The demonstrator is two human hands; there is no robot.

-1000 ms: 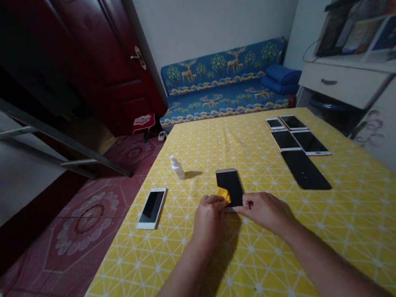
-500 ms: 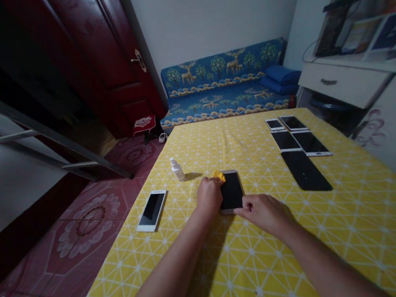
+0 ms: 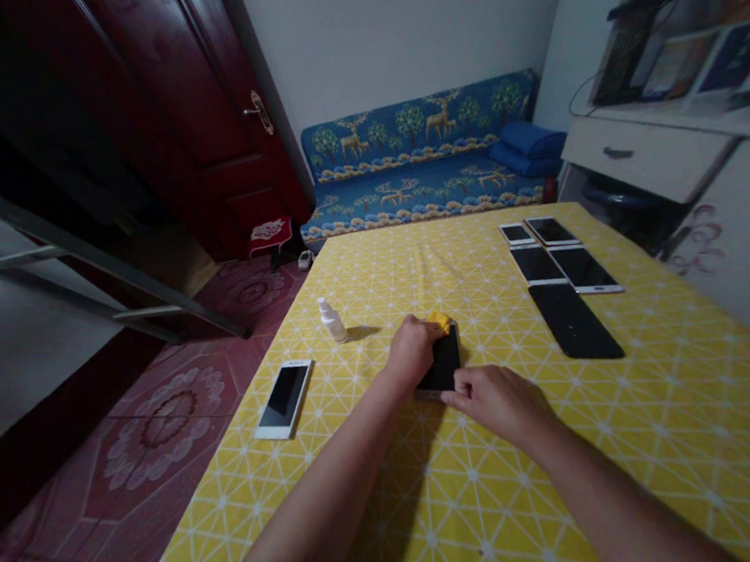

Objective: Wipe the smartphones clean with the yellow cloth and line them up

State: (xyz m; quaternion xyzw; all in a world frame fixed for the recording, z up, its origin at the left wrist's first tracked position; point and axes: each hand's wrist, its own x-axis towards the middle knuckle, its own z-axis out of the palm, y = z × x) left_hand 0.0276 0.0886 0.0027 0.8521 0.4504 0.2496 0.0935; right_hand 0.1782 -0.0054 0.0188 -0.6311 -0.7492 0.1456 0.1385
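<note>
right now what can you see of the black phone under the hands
A black-faced smartphone lies flat, screen up, on the yellow patterned tablecloth, its length pointing away from the person. A pale edge shows at the near end. The left hand presses a crumpled yellow cloth on its far end, and the right hand's fingers touch its near corner.

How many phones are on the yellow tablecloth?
7: a white phone on the left, a black-screened phone under the left hand, four phones at the far right, and below them a long dark device, perhaps a phone.
</note>
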